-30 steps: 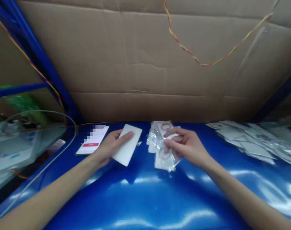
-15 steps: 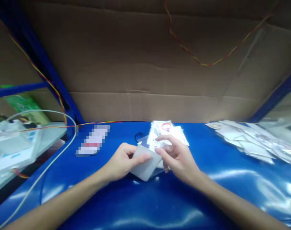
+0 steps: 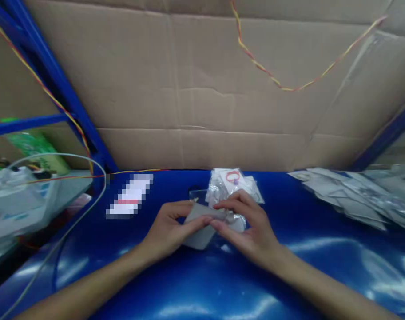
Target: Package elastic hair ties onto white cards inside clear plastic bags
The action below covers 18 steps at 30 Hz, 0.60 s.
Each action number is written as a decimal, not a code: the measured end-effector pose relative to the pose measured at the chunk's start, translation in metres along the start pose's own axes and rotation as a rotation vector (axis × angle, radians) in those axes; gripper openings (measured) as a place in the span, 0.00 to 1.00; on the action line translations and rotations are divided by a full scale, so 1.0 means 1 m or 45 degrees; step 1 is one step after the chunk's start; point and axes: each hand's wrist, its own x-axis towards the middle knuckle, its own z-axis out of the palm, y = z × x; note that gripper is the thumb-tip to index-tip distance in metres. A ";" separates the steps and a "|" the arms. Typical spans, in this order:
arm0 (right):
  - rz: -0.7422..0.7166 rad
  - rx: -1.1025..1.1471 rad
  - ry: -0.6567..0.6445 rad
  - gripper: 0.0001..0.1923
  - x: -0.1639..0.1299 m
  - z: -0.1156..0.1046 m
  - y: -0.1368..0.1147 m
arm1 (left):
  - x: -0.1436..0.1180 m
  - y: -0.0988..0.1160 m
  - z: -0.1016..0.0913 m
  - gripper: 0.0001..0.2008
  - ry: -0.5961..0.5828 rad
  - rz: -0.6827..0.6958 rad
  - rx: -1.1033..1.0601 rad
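From the head camera, both bare hands meet low over the glossy blue tabletop (image 3: 202, 284). The left hand (image 3: 171, 229) pinches a flat white card (image 3: 197, 233) between thumb and fingers, the thumb lying on its upper face near the far edge. The right hand (image 3: 251, 226) closes on the same card from the other side, its fingertips (image 3: 222, 205) curled over the far edge and its thumb meeting the left thumb on the card's face. A clear plastic sleeve (image 3: 237, 222) seems to sit around the card's right end under the right fingers, though the blur makes this hard to confirm.

Just beyond the grip, touching or nearly touching the right fingers, lies a pile of small clear bags (image 3: 232, 184), the top one showing a red ring. To the left of the grip, well apart, a phone (image 3: 129, 201) lies flat with its screen pixelated. Far to the right of the grip spreads a loose heap of packed white cards (image 3: 352, 195). A cardboard wall (image 3: 202, 98) stands behind, with a red and yellow wire (image 3: 275, 82) hanging across it. A grey cable (image 3: 72, 213) curves at the left.
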 end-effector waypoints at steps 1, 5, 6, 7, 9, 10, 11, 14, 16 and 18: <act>0.042 0.054 -0.008 0.08 0.001 0.000 0.000 | 0.000 0.001 0.000 0.08 -0.007 0.032 0.023; 0.142 0.167 -0.059 0.05 0.004 -0.003 0.002 | 0.001 0.000 -0.001 0.09 0.010 0.054 0.053; 0.163 0.191 -0.061 0.05 0.004 -0.004 0.003 | 0.001 -0.002 -0.002 0.11 0.021 0.053 0.042; 0.185 0.224 -0.051 0.05 0.005 -0.004 0.003 | 0.001 -0.004 -0.003 0.14 0.035 0.048 0.018; 0.239 0.322 -0.012 0.05 0.006 -0.006 0.004 | 0.001 -0.007 -0.005 0.22 0.065 0.029 -0.095; 0.273 0.398 0.007 0.06 0.007 -0.007 0.005 | 0.002 -0.009 -0.005 0.25 0.086 0.001 -0.179; 0.314 0.495 0.021 0.07 0.008 -0.009 0.006 | 0.002 -0.010 -0.006 0.27 0.121 -0.032 -0.256; 0.480 0.820 -0.006 0.13 0.010 -0.016 0.011 | 0.004 -0.011 -0.006 0.19 0.248 -0.160 -0.319; 0.616 0.947 -0.072 0.16 0.012 -0.021 0.014 | 0.006 -0.009 -0.003 0.16 0.322 -0.219 -0.312; 0.735 0.989 -0.211 0.18 0.013 -0.024 0.015 | 0.008 -0.006 -0.001 0.19 0.361 -0.223 -0.396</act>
